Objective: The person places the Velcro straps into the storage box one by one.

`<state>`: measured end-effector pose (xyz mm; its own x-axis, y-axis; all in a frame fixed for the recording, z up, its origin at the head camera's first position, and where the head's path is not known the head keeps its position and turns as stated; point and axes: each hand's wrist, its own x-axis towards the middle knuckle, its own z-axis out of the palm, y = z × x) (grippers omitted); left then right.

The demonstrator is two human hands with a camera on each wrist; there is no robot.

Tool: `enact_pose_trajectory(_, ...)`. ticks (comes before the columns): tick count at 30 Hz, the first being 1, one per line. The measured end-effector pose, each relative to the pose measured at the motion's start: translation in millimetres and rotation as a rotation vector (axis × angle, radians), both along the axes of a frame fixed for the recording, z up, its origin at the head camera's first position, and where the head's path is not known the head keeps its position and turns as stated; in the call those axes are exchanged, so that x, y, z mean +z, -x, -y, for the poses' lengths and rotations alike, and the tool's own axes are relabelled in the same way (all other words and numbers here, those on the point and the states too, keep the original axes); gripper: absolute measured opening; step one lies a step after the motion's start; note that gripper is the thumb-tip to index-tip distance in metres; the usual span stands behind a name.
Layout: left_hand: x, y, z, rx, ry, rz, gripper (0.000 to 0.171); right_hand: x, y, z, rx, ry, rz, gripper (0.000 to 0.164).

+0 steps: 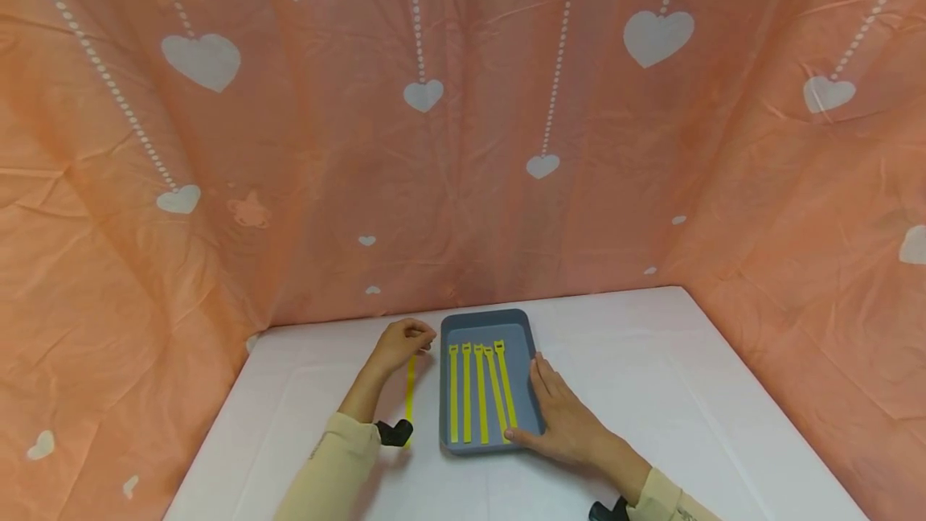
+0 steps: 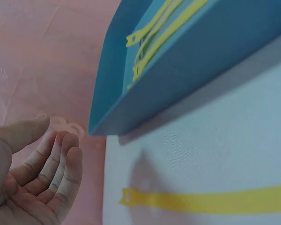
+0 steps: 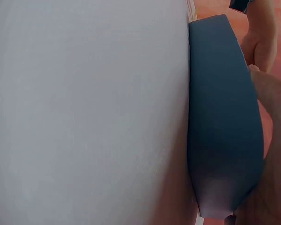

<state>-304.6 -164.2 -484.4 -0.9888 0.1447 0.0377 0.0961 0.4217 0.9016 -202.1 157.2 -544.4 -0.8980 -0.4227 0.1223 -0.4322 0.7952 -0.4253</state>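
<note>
A blue-grey tray point(image 1: 488, 328) lies on the table with several yellow cable straps point(image 1: 466, 392) side by side in it, slotted heads toward the far end. Left of the tray a single yellow cable strap point(image 1: 410, 392) lies on the white surface, partly covered by my left hand point(image 1: 405, 344) and wrist in the head view. The left wrist view shows that hand with loosely bent fingers point(image 2: 68, 173), thumb apart and nothing held, near the strap's slotted head. My right hand point(image 1: 567, 424) rests along the tray's right side, fingers straight and thumb over the near right corner.
The white table point(image 1: 637, 368) ends at a pink cloth backdrop point(image 1: 463, 248) with heart prints, which surrounds it at the back and both sides. A black wrist mount point(image 1: 394, 432) sits on the left wrist, and another black mount point(image 1: 609, 510) on the right.
</note>
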Motion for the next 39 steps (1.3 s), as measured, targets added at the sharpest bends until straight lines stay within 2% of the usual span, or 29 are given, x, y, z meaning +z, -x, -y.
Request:
enact_pose_trajectory(10, -13.1, 0.3, 20, 0.082, 0.016, 0.009, 0.018, 1.0, -1.4, 0, 0.011, 0.025, -0.024, 0.126)
enact_pose_trajectory(19, -25.7, 0.7, 32, 0.144, 0.042, 0.015, 0.017, 0.7, -1.2, 0, -0.001, 0.015, 0.014, 0.127)
enact_pose_trajectory(25, -31.1, 2.6, 37, 0.163, 0.103, 0.003, 0.020, 0.2, -1.2, 0, -0.002, 0.016, 0.009, 0.126)
enact_pose_trajectory(30, -33.5, 1.4, 37, 0.168, 0.157, 0.029, 0.021, 0.5, -1.3, 0, -0.002, 0.012, 0.018, 0.126)
enact_pose_trajectory(39, -34.0, 0.2, 31, 0.165, 0.231, 0.046, 0.024, 2.5, -1.4, 0, -0.001, 0.010, 0.021, 0.126)
